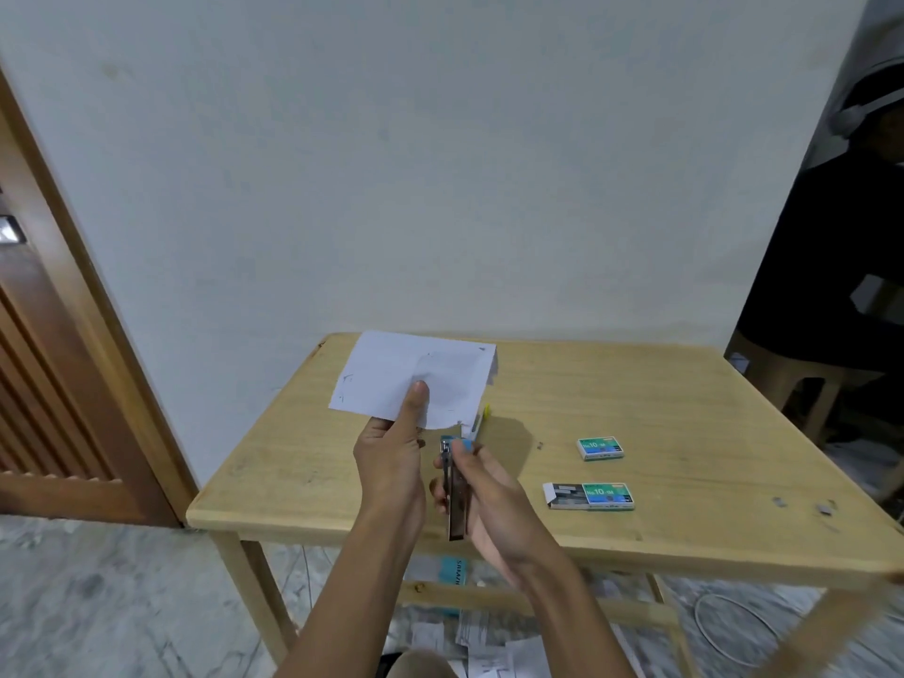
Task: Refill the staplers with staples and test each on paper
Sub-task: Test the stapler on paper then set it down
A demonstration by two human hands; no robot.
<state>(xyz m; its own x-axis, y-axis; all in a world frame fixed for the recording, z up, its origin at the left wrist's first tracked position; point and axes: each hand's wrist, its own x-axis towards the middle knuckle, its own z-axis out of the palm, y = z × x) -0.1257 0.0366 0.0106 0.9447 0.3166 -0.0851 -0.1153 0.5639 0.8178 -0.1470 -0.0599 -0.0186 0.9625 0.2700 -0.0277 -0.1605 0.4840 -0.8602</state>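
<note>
Right hand (494, 506) grips a blue stapler (458, 501); left hand (391, 462), at nine o'clock, pinches paper (386, 374); open staple box (589, 496) at three o'clock.

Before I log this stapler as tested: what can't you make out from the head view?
Head view only:
- Staples inside the stapler: fingers of the right hand wrap it.
- Any staple in the paper pinched by the left hand: too small to tell.
- White and yellow object on the table: mostly hidden behind the paper.
- How full the open staple box is: too small to tell.
</note>
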